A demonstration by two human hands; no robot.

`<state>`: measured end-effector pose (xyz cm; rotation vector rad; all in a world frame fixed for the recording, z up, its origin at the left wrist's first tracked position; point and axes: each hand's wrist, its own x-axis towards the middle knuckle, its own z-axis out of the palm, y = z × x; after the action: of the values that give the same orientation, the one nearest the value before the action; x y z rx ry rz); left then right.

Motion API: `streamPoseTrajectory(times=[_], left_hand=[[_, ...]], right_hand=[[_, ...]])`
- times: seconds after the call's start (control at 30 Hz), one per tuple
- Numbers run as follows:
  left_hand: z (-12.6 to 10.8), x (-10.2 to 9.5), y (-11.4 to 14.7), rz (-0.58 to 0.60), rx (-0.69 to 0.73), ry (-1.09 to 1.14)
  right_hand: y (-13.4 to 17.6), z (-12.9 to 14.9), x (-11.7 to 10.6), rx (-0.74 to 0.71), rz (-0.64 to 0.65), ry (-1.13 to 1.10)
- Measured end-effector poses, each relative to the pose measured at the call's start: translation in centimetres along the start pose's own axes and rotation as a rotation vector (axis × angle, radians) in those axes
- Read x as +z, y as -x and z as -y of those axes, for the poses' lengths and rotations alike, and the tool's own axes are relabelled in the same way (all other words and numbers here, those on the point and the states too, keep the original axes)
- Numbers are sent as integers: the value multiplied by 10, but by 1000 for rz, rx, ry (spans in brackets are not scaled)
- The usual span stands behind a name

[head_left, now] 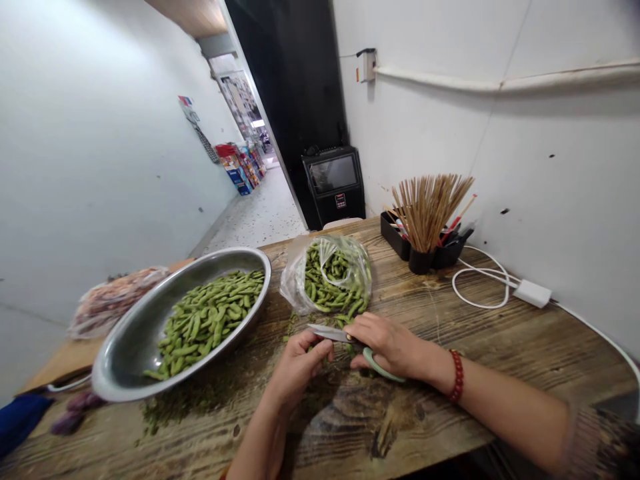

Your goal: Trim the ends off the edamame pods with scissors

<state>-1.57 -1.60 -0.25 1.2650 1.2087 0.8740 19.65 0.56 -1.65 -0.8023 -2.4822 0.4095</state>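
Observation:
In my right hand (pixel 387 347) is a pair of scissors (pixel 376 365) with pale green handles, its blades parted slightly and pointing left. My left hand (pixel 303 363) is pinched closed just below the blade tips; its fingers hide what they hold, if anything. Beyond both hands lies a clear plastic bag (pixel 293 277) full of green soybean pods (pixel 320 290), some spilling out toward the scissors. At the left, a large metal basin (pixel 127 353) stands tilted in view, with a heap of green pods (pixel 215 323) inside.
Green trimmings (pixel 175 407) litter the wooden table (pixel 440 427) beside the basin. A bag of reddish contents (pixel 117 300) lies behind it. Back right, a black organizer (pixel 395 237) stands near thin wooden sticks (pixel 427 207). A white cable with an adapter (pixel 533 293) runs along the right wall.

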Motion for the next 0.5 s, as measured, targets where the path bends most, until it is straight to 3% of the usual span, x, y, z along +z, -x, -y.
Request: streamPoseTrajectory(times=[0.17, 0.3, 0.4, 0.5], left_hand=[[-10, -1, 1, 16, 4, 283], [-19, -10, 4, -156, 73, 432], [-34, -22, 8, -300, 155, 397], [-55, -43, 10, -472, 246, 134]], right_hand=[[-2, -8, -3, 17, -113, -31], [-3, -21, -9, 56, -238, -81], [-4, -28, -12, 90, -322, -138], [-5, -30, -14, 120, -367, -188]])
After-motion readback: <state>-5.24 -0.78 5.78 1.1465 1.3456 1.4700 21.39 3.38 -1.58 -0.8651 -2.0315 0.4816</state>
